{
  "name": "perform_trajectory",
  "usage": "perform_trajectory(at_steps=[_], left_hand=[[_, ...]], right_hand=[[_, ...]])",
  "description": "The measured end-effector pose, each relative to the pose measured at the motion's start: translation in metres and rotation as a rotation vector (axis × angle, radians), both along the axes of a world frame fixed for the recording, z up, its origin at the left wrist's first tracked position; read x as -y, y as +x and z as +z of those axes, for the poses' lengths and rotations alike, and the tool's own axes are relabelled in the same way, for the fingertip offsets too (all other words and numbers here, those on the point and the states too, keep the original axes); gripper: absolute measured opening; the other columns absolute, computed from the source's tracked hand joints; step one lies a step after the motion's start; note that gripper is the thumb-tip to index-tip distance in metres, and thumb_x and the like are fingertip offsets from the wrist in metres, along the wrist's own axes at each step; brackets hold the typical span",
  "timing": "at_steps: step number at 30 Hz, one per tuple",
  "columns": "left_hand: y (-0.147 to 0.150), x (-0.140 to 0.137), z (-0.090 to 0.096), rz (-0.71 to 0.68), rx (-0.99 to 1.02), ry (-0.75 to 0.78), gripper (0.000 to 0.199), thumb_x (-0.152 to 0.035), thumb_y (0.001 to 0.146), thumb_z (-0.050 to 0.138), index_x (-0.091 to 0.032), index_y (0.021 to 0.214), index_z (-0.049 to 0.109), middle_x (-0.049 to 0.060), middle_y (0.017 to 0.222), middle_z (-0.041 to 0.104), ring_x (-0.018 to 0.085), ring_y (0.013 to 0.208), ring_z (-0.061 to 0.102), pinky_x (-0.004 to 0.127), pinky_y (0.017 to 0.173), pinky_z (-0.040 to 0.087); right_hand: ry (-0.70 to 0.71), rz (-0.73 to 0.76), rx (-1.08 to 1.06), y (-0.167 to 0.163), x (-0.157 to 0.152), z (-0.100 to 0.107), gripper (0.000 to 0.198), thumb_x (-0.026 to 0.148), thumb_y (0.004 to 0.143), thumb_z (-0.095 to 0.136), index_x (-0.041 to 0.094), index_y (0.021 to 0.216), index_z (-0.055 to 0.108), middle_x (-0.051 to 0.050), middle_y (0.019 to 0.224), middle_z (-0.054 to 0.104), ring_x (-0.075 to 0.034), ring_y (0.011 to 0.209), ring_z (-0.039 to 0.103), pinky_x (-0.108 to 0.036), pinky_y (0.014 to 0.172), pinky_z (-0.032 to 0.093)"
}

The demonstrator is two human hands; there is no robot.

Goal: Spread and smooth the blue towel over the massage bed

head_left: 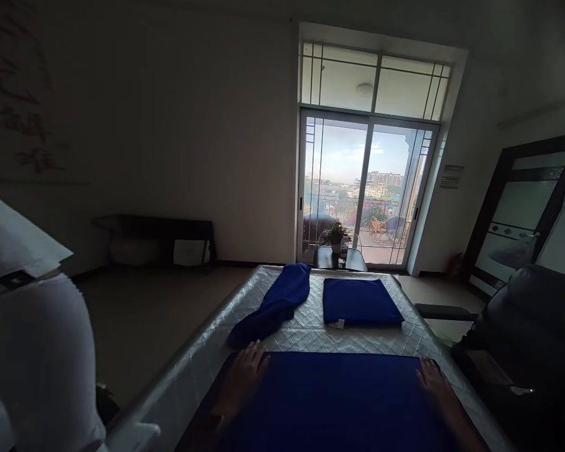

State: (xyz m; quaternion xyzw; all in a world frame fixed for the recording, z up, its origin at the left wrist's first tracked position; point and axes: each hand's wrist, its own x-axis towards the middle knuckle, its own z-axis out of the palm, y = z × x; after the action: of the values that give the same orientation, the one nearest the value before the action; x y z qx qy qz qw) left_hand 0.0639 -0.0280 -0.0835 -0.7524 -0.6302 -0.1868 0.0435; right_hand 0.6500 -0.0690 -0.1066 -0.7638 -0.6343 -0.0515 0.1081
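Observation:
A dark blue cloth lies spread flat on the near part of a table with a silvery quilted cover. On the cloth's far left corner rests my left hand, its fingers stretched forward. My right hand lies at the far right corner, fingers extended and slightly apart. Beyond them sits a folded blue cloth with a small white tag at its near edge. To its left a crumpled blue cloth runs lengthwise, its near end just ahead of my left hand.
A white bulky shape stands close on the left. At the right is a dark padded chair. Behind the table's far edge, a small dark table holds a potted plant and a bottle, before glass sliding doors.

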Motion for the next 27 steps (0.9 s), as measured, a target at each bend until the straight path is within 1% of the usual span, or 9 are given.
perform_trajectory(at_steps=[4, 7, 12, 16, 18, 21, 23, 25, 27], left_hand=[[0.005, -0.001, -0.009, -0.004, 0.046, -0.031, 0.058, -0.047, 0.102, 0.031, -0.016, 0.143, 0.057, 0.01, 0.154, 0.054, 0.027, 0.149, 0.039, 0.048, 0.124, 0.032], [0.006, 0.001, -0.006, 0.007, 0.078, -0.058, 0.058, -0.048, 0.102, 0.031, -0.016, 0.143, 0.057, 0.01, 0.155, 0.053, 0.026, 0.15, 0.038, 0.048, 0.124, 0.031], [0.008, 0.005, 0.002, 0.017, 0.083, -0.098, 0.058, -0.048, 0.103, 0.031, -0.016, 0.145, 0.055, 0.011, 0.157, 0.05, 0.026, 0.151, 0.037, 0.049, 0.124, 0.03], [0.01, 0.007, 0.003, 0.023, 0.066, -0.12, 0.06, -0.047, 0.104, 0.028, -0.015, 0.149, 0.05, 0.01, 0.159, 0.047, 0.026, 0.152, 0.034, 0.049, 0.125, 0.029], [0.01, 0.006, 0.002, 0.01, 0.051, -0.122, 0.059, -0.046, 0.104, 0.026, -0.016, 0.148, 0.051, 0.01, 0.159, 0.048, 0.026, 0.153, 0.033, 0.049, 0.125, 0.029], [0.009, 0.006, 0.001, 0.0, 0.053, -0.121, 0.059, -0.046, 0.103, 0.027, -0.015, 0.147, 0.052, 0.011, 0.159, 0.046, 0.027, 0.153, 0.032, 0.05, 0.125, 0.028], [0.008, 0.006, 0.002, 0.006, 0.071, -0.117, 0.06, -0.047, 0.103, 0.028, -0.014, 0.147, 0.053, 0.012, 0.16, 0.045, 0.027, 0.153, 0.033, 0.049, 0.125, 0.028], [0.008, 0.006, 0.003, 0.012, 0.091, -0.087, 0.06, -0.049, 0.103, 0.03, -0.015, 0.145, 0.054, 0.011, 0.159, 0.048, 0.027, 0.152, 0.034, 0.049, 0.126, 0.029], [0.011, 0.008, 0.005, 0.011, 0.108, -0.04, 0.058, -0.049, 0.103, 0.031, -0.016, 0.144, 0.055, 0.011, 0.157, 0.05, 0.027, 0.151, 0.037, 0.049, 0.125, 0.03]], right_hand=[[-0.005, -0.044, 0.005, -0.001, -0.002, -0.002, 0.072, 0.043, 0.094, 0.016, 0.014, 0.152, 0.046, -0.009, 0.161, 0.043, -0.022, 0.151, 0.034, -0.04, 0.124, 0.028], [-0.005, -0.045, 0.009, -0.001, -0.003, -0.003, 0.073, 0.044, 0.095, 0.016, 0.011, 0.153, 0.044, -0.01, 0.162, 0.042, -0.022, 0.151, 0.033, -0.037, 0.124, 0.027], [0.015, -0.037, -0.033, 0.002, -0.005, -0.005, 0.072, 0.045, 0.096, 0.017, 0.011, 0.154, 0.043, -0.012, 0.161, 0.042, -0.024, 0.151, 0.033, -0.043, 0.124, 0.028], [0.005, -0.052, -0.053, 0.003, -0.005, -0.005, 0.073, 0.047, 0.096, 0.015, 0.013, 0.156, 0.04, -0.01, 0.162, 0.041, -0.024, 0.151, 0.032, -0.041, 0.124, 0.028], [-0.015, -0.057, -0.05, 0.002, -0.006, -0.004, 0.075, 0.048, 0.097, 0.012, 0.011, 0.156, 0.039, -0.01, 0.163, 0.04, -0.024, 0.152, 0.03, -0.041, 0.125, 0.027], [-0.023, -0.061, -0.038, -0.001, -0.006, -0.002, 0.076, 0.045, 0.098, 0.009, 0.007, 0.156, 0.037, -0.012, 0.163, 0.039, -0.024, 0.153, 0.028, -0.042, 0.126, 0.025], [-0.016, -0.07, -0.026, -0.002, -0.005, 0.0, 0.074, 0.042, 0.098, 0.009, 0.007, 0.156, 0.038, -0.012, 0.163, 0.039, -0.024, 0.153, 0.03, -0.043, 0.126, 0.026], [-0.004, -0.065, 0.011, -0.002, -0.004, 0.003, 0.071, 0.038, 0.098, 0.011, 0.007, 0.154, 0.041, -0.013, 0.162, 0.041, -0.025, 0.152, 0.032, -0.043, 0.125, 0.027], [0.006, -0.02, 0.066, -0.006, -0.003, 0.008, 0.068, 0.032, 0.097, 0.015, 0.006, 0.15, 0.048, -0.015, 0.159, 0.045, -0.028, 0.151, 0.032, -0.046, 0.125, 0.027]])
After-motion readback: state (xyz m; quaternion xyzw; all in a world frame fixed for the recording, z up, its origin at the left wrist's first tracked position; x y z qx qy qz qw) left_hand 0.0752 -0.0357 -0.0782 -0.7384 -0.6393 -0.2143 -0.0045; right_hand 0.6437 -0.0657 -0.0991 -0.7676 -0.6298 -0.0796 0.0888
